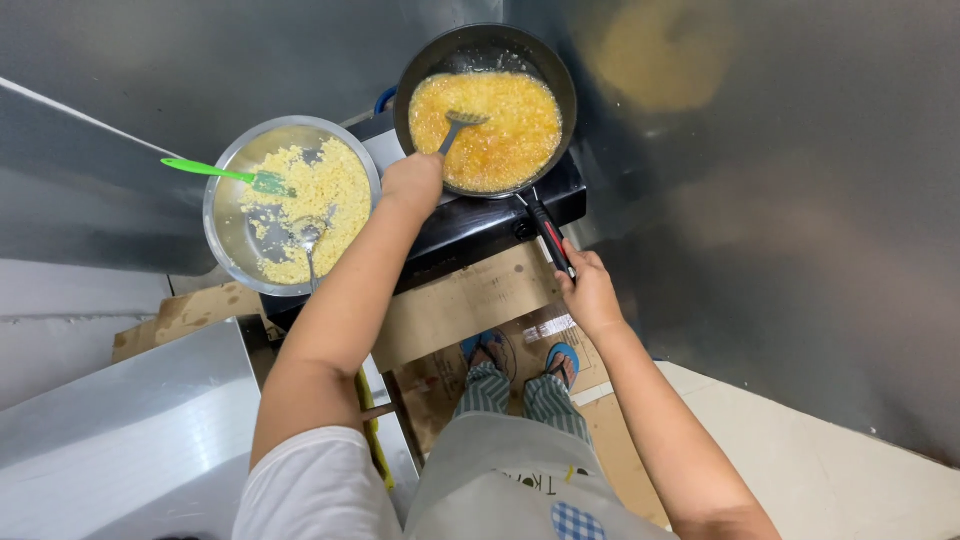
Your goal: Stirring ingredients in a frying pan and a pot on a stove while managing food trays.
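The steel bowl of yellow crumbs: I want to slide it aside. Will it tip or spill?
The steel bowl looks wide and shallow, so it should probably slide, not tip. The green spatula overhanging its rim and the loose spoon may shift or fall out.

2 outstretched arms, hands apparently clenched

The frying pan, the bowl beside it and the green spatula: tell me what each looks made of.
Frying pan: dark metal, probably non-stick coated, matte black inside; handle black and red, likely plastic.
Bowl: stainless steel, going by its shiny, reflective silver wall.
Green spatula: plastic or silicone, uniformly bright and smooth.
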